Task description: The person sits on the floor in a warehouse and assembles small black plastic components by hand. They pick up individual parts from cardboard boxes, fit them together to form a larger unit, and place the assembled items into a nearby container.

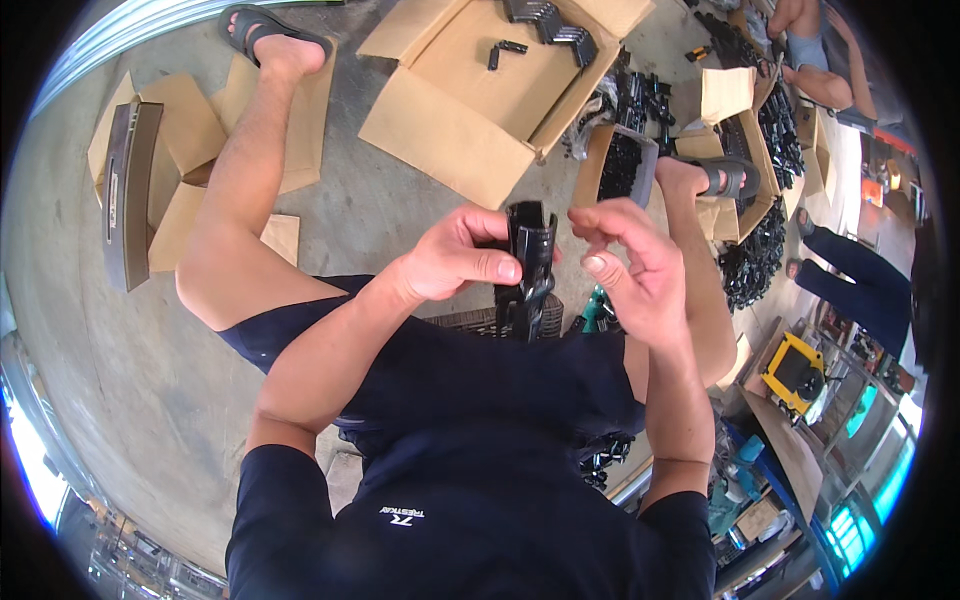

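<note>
Our left grip (440,255) pinches a glossy black tube-like part (532,250) upright in front of our lap; our right grip (640,270) hangs half-open and curled just beside it, and we cannot tell whether they touch. On the grey concrete floor (375,220), an open brown cardboard box (445,130) holds a row of black angled pieces (573,42) by its far right corner and two small black pieces (513,47) nearer its middle

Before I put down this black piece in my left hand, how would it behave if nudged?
The black piece looks fairly stiff, showing no obvious sag in the left hand. Its glossy surface suggests it could be a bit slippery. Its narrow, partly rounded body might tip or roll if pushed.
</note>
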Motion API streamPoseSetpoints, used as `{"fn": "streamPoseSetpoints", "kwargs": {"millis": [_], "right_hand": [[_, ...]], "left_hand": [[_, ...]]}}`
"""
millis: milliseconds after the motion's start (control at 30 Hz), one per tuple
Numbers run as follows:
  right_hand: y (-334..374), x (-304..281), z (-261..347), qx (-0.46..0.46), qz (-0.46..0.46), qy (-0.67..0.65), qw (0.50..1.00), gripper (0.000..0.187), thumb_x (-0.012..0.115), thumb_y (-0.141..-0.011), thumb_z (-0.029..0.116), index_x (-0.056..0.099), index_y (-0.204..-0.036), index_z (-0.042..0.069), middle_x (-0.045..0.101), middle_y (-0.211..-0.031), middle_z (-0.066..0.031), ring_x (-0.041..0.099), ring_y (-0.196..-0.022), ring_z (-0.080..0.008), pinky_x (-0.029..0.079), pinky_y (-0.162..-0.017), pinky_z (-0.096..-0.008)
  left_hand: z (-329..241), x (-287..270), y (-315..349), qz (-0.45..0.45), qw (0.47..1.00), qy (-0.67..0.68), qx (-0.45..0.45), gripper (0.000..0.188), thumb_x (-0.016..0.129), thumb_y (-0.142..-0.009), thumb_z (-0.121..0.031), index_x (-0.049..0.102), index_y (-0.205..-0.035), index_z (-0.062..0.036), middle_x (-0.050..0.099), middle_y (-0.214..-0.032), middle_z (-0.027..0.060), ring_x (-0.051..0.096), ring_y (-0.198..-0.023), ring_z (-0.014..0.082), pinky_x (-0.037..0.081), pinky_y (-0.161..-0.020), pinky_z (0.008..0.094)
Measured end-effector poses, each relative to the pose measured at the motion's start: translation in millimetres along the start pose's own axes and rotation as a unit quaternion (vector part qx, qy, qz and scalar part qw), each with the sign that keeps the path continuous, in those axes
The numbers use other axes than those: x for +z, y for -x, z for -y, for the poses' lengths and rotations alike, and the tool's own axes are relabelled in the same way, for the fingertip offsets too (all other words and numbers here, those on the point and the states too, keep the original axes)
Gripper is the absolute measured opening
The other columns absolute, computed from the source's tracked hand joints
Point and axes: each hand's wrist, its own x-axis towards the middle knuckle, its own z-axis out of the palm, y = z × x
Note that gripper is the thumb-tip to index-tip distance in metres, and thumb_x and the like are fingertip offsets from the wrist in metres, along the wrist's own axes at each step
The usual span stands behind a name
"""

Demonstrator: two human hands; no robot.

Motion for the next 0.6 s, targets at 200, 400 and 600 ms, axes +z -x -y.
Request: {"fn": "streamPoseSetpoints", "kwargs": {"millis": [200,400,600], "right_hand": [[-10,19,2,-0.120,0.185,-0.209,0.953,0.057,0.077,-0.090,0.046,0.072,-0.121,-0.002,0.072,-0.114,-0.0141,0.063,-0.101,-0.0267,0.048,-0.090,-0.0407],[-13,24,19,-0.101,0.217,-0.233,0.942,0.048,0.080,-0.085,0.044,0.077,-0.101,-0.001,0.074,-0.097,-0.0098,0.066,-0.086,-0.0266,0.050,-0.078,-0.0366],[3,2,17,-0.064,0.050,-0.091,0.993,0.051,0.088,-0.078,0.029,0.070,-0.115,-0.003,0.072,-0.104,-0.0127,0.069,-0.093,-0.0239,0.054,-0.081,-0.0345]], "left_hand": [[24,28,13,0.162,0.957,0.193,-0.144,0.052,0.089,-0.080,-0.022,0.070,-0.119,0.0049,0.072,-0.117,0.0181,0.071,-0.108,0.0277,0.055,-0.099,0.0412],[34,37,17,0.196,0.944,0.230,-0.131,0.060,0.089,-0.081,-0.026,0.065,-0.125,0.0072,0.072,-0.116,0.0202,0.072,-0.108,0.0310,0.058,-0.096,0.0425],[7,24,-1,-0.004,1.000,0.007,-0.012,0.055,0.075,-0.097,-0.034,0.064,-0.133,0.0055,0.072,-0.120,0.0154,0.070,-0.107,0.0261,0.053,-0.102,0.0378]]}}
